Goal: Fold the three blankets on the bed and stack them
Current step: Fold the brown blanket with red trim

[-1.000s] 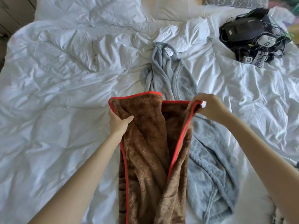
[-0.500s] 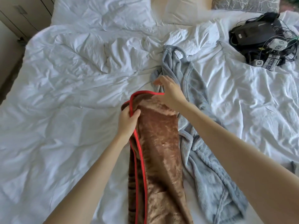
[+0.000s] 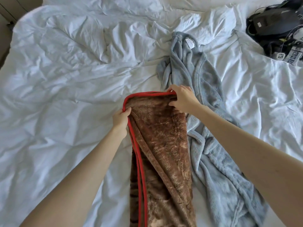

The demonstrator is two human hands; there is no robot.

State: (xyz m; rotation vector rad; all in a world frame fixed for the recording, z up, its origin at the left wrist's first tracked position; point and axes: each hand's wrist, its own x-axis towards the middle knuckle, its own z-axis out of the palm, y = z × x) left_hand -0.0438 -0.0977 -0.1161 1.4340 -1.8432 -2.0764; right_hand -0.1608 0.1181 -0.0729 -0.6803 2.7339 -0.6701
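Observation:
A brown fleece blanket (image 3: pixel 161 149) with red trim hangs folded lengthwise in front of me, over the bed. My left hand (image 3: pixel 121 117) grips its red-edged left corner. My right hand (image 3: pixel 182 98) holds the top right corner, fingers curled over the red trim. A grey-blue fleece blanket (image 3: pixel 203 102) lies crumpled on the bed just right of the brown one and partly under it, with a white label near its far end. A third blanket is not visible.
A rumpled white duvet (image 3: pixel 65 71) covers the bed. A pile of black devices and cables (image 3: pixel 277 25) sits at the far right corner. A strip of floor and furniture shows at the far left.
My right hand brought its corner across to the left, folding the brown blanket in half lengthwise. The blanket is now narrow with both red edges stacked on the left.

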